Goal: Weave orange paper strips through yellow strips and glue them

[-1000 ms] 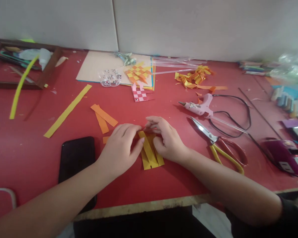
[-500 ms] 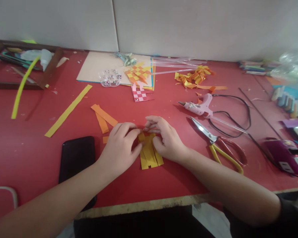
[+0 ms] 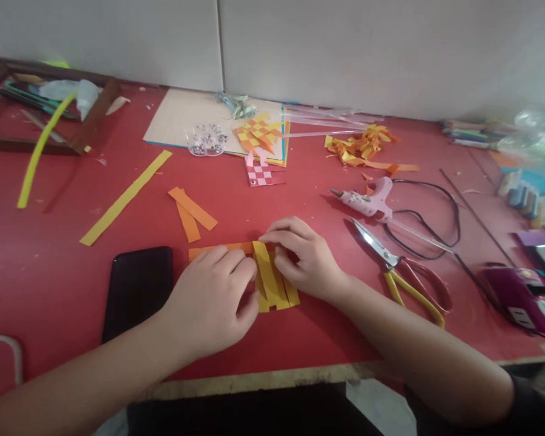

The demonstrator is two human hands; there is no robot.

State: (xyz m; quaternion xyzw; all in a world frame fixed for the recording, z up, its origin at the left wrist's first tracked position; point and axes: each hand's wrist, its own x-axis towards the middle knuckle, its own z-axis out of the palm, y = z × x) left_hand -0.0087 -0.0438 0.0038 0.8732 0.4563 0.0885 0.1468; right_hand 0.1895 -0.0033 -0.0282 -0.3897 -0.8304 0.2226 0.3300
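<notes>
Several yellow paper strips (image 3: 272,284) lie side by side on the red table (image 3: 63,272) near its front edge. An orange strip (image 3: 218,247) runs crosswise through their far ends, sticking out to the left. My left hand (image 3: 213,300) rests on the left side of the strips, fingers curled and pinching their edge. My right hand (image 3: 302,257) sits on the right side, fingertips pinched on the top of the yellow strips where the orange strip crosses.
A black phone (image 3: 138,290) lies left of my hands. Two loose orange strips (image 3: 191,212) and a long yellow strip (image 3: 125,197) lie beyond. Scissors (image 3: 404,269) and a pink glue gun (image 3: 367,198) with its cord lie to the right. Woven paper pieces (image 3: 260,136) and scraps (image 3: 361,145) lie at the back.
The orange strip now shows threaded across the yellow strips, reaching out to the left. My left hand has slid nearer to me and lower on the strips. The view shifted slightly.
</notes>
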